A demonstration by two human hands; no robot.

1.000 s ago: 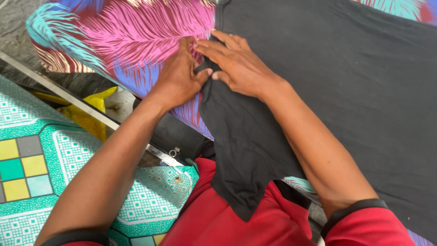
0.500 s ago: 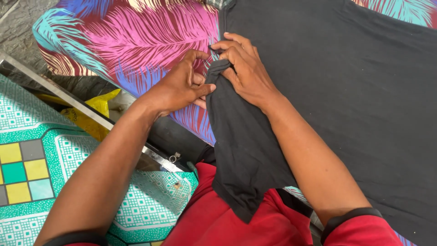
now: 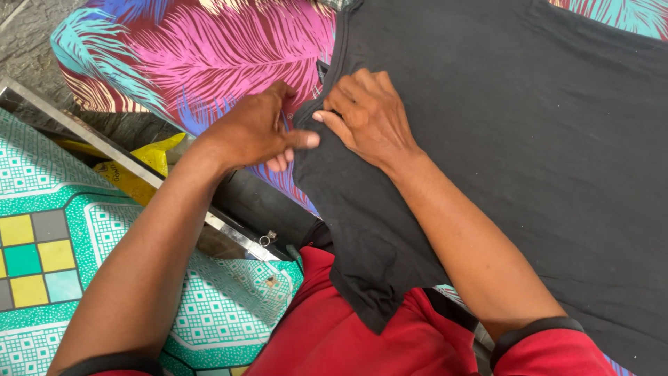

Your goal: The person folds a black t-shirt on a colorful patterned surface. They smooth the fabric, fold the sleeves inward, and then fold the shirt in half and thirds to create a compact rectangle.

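A black shirt (image 3: 529, 153) lies spread over a cloth with pink and teal feather print (image 3: 209, 56). One corner of the shirt hangs down over my red top. My left hand (image 3: 254, 129) pinches the shirt's left edge, thumb pointing right along the hem. My right hand (image 3: 369, 115) rests on the fabric just beside it, fingers curled and pressing the same edge. The two hands almost touch.
A metal bar (image 3: 125, 160) runs diagonally at the left, with a yellow bag (image 3: 139, 170) beneath it. A teal patterned surface with coloured squares (image 3: 42, 244) fills the lower left. My red top (image 3: 348, 334) shows at the bottom.
Both hands have shifted slightly down and right along the shirt's edge. The left hand went from flat on the cloth to pinching the hem; the right fingers have curled in.
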